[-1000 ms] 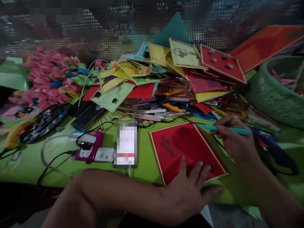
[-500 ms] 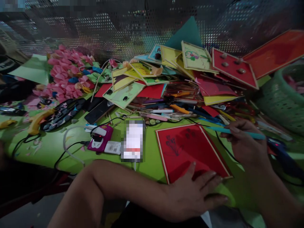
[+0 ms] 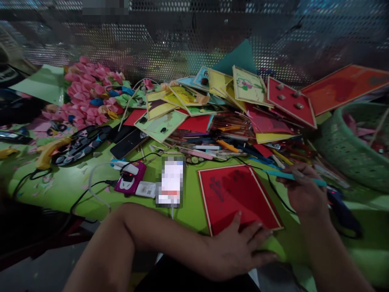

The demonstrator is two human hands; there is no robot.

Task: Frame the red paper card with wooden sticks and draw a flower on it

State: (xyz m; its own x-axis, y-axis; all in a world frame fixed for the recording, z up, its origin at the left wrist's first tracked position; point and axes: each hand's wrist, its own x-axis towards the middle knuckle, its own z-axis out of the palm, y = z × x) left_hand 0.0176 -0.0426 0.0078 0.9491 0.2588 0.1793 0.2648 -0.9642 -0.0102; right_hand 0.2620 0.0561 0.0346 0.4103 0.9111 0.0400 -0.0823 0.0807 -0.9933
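Observation:
A red card [image 3: 237, 198] edged with thin pale sticks lies on the green tabletop, with a dark flower-like drawing on its upper left. My left hand [image 3: 240, 247] rests flat over the card's lower edge, fingers spread. To the right of the card, my right hand [image 3: 306, 190] grips a turquoise pen [image 3: 282, 174], its tip pointing left near the card's upper right side. The tip does not touch the card. Left of the card lies a lit phone [image 3: 171, 182], its screen blurred out.
Framed cards [image 3: 249, 87] are heaped at the back over pens and sticks. A green basket [image 3: 355, 142] stands at right, with a dark blue glue gun [image 3: 343, 211] below it. Leftward are a purple power strip [image 3: 130, 182], a yellow glue gun [image 3: 50, 153] and pink paper petals [image 3: 88, 93].
The camera view has tilted up slightly and shifted to the right. My left hand stays on the card, and my right hand still holds the pen beside it.

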